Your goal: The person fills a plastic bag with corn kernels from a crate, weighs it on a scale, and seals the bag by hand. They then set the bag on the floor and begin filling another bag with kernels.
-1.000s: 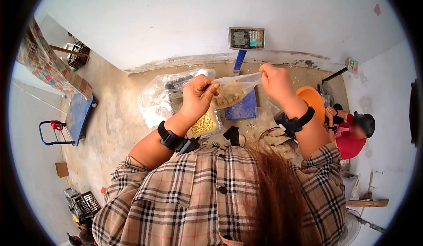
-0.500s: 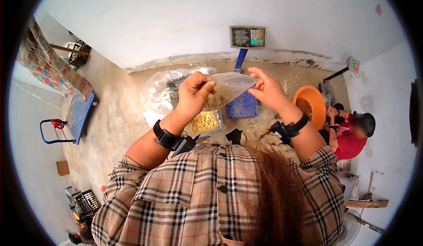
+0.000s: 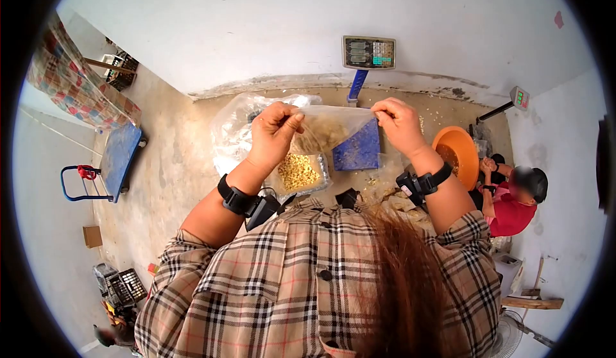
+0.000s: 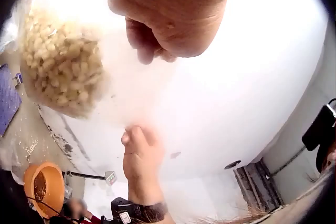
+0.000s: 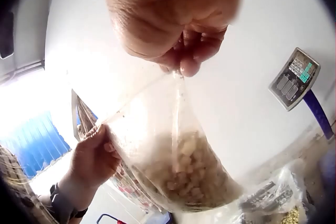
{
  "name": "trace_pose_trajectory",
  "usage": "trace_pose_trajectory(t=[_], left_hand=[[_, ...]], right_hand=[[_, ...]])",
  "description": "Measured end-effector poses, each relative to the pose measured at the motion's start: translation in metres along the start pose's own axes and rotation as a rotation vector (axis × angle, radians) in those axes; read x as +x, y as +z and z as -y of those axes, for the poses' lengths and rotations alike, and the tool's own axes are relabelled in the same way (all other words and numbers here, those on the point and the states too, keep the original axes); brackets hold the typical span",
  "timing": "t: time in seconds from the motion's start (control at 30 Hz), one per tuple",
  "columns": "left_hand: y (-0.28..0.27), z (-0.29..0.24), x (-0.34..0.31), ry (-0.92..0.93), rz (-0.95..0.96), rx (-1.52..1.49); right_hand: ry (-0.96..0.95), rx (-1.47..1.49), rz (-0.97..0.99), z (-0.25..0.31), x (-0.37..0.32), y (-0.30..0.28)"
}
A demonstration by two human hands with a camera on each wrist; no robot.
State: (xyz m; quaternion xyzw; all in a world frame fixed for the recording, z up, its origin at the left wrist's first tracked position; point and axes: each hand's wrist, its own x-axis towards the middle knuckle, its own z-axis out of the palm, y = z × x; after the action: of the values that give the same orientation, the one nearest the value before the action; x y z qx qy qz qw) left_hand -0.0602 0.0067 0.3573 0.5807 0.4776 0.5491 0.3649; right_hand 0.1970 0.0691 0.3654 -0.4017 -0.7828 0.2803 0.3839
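Between both hands hangs a clear plastic bag [image 3: 330,127], its lower part filled with pale, small chunks. In the head view my left hand [image 3: 273,138] pinches the bag's left upper corner between thumb and fingers. My right hand [image 3: 403,127] pinches the opposite upper corner, so the top edge is drawn out between them. From the right wrist view, the bag's contents [image 5: 191,176] sag into the bottom below my right fingertips. Beneath the bag are a blue scale platform [image 3: 359,151] and a tray of yellow pieces [image 3: 299,172].
The scale's display [image 3: 369,52] stands on a blue post near the wall. Crumpled clear plastic [image 3: 230,133] lies left of the tray. At right, a person in red [image 3: 513,213] sits beside an orange basin [image 3: 471,156]. A blue trolley [image 3: 120,156] stands at left.
Half a second ago my right fingers were spread at the bag's edge; now they pinch its corner again. My left hand keeps its hold and has shifted slightly left.
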Motion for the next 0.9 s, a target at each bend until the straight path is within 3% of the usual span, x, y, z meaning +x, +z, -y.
trace_pose_trajectory(t=[0.07,0.27,0.37,0.63,0.67,0.8,0.9], left_hand=[[-0.003,0.002,0.000,-0.039,-0.023,-0.024],[0.001,-0.005,-0.002,-0.069,-0.004,-0.210],[0.005,-0.012,-0.003,-0.050,0.028,-0.297],[-0.010,-0.012,-0.003,-0.016,0.152,-0.267],[-0.012,-0.014,-0.004,-0.120,0.141,-0.288],[-0.014,-0.013,-0.006,-0.184,0.111,-0.163],[-0.013,-0.011,-0.005,-0.112,0.090,-0.183]], right_hand=[[0.020,0.026,-0.002,0.005,0.000,-0.003],[0.381,0.785,-0.065,0.012,-0.007,0.007],[0.408,1.066,-0.194,0.017,-0.012,0.020],[0.348,0.940,-0.076,-0.008,-0.026,0.028],[0.324,0.921,-0.073,-0.007,-0.026,0.027],[0.235,0.883,-0.038,-0.001,-0.027,0.021],[0.268,0.807,0.002,0.005,-0.028,0.018]])
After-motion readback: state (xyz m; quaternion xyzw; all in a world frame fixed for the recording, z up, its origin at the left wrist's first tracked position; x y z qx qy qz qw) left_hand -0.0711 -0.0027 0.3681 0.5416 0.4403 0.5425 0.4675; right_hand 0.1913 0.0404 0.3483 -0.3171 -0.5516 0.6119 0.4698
